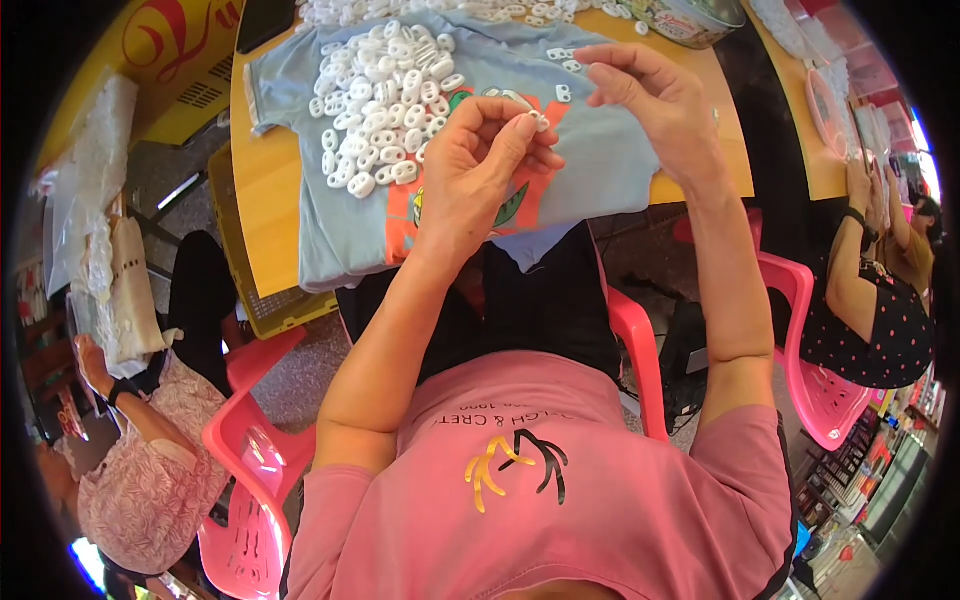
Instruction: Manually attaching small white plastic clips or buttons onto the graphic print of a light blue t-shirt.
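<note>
My left hand (pixel 475 175) is closed in a pinch on a small white two-hole plastic piece (pixel 540 121), held between thumb and forefinger above the shirt. To its right, my right hand (pixel 660 112) is raised with fingers bent and apart, and nothing shows in it. A few loose white pieces (pixel 563 94) lie on the cloth beside its fingertips. A large heap of the same two-hole pieces (pixel 385 95) is spread left of my left hand. Under everything lies a light blue T-shirt (pixel 335 225) with an orange print, partly hidden by my left hand.
The shirt covers much of a yellow wooden table (pixel 265 210). More white pieces lie along the far side, near a round tin (pixel 700 20) and a dark flat object (pixel 265 20). A yellow crate (pixel 235 240) stands below left. People sit on both sides, with pink chairs (pixel 250 480) nearby.
</note>
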Motion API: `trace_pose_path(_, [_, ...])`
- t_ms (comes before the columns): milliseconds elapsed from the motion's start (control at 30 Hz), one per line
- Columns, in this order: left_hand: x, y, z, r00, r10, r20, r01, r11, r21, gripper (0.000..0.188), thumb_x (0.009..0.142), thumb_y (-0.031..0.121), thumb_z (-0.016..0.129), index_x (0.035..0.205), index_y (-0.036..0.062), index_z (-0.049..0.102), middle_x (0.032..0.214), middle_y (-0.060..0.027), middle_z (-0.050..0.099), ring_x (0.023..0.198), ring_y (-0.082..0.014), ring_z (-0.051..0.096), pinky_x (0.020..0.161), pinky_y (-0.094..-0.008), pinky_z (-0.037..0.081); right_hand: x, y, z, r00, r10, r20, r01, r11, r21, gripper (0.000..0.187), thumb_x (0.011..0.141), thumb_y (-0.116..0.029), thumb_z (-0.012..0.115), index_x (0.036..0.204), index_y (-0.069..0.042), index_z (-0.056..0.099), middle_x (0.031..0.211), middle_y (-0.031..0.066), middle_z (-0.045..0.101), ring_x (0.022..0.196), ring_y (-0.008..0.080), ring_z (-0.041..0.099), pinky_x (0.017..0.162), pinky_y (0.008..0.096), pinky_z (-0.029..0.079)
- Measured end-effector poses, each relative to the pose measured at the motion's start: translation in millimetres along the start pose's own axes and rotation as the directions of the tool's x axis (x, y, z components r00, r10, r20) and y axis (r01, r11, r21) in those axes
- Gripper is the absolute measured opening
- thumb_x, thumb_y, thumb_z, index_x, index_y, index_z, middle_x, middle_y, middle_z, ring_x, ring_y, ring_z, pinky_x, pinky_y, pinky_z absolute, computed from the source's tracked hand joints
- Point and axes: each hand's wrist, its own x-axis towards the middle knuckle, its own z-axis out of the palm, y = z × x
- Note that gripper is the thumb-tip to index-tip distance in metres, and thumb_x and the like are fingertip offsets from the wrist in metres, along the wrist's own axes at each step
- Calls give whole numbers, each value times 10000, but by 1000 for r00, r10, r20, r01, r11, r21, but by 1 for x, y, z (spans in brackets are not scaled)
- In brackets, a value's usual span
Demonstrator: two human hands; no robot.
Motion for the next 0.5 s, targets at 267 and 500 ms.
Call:
trace_pose_path(267, [-1,0,-2,999,47,-24,-46,999,29,174,942,129,626,1033,-6,563,899,-67,657,760,-124,653,684,-252,550,-21,3,38,998,67,-7,-59,924,378,198,895,-114,677,1040,21,686,885,47,680,735,81,581,716,223,484])
trace_pose_path(500, [-3,-1,-4,999,44,-26,-43,999,21,175,939,135,635,1018,-11,578,884,-55,655,751,-103,635,681,-239,541,-27,4,44,994,106,-28,-92,947,308,215,931,-155,643,1060,13,677,901,48,668,695,79,554,626,214,442])
